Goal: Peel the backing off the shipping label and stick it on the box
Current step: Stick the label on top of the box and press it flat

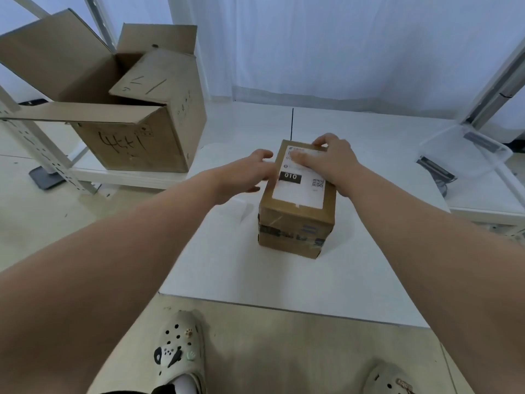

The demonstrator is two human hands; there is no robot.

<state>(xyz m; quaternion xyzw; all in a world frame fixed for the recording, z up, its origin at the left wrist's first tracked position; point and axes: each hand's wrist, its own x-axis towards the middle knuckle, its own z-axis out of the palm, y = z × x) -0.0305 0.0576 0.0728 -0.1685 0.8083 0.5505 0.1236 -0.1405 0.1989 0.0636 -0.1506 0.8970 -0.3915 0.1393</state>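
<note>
A small brown taped cardboard box point(292, 226) stands on a low white platform point(255, 274). A white shipping label point(298, 191) with a black "010" block and a QR code lies flat on the box's top. My right hand point(332, 163) presses on the far part of the label with flat fingers and hides that end. My left hand point(247, 174) rests against the box's left side, with its fingers loosely bent. No backing sheet shows.
A large open cardboard box point(136, 109) with handwriting stands on a platform at the back left. A clear plastic bin point(468, 155) sits at the right. Metal frame posts rise at both sides. My two feet in clogs stand below the platform's near edge.
</note>
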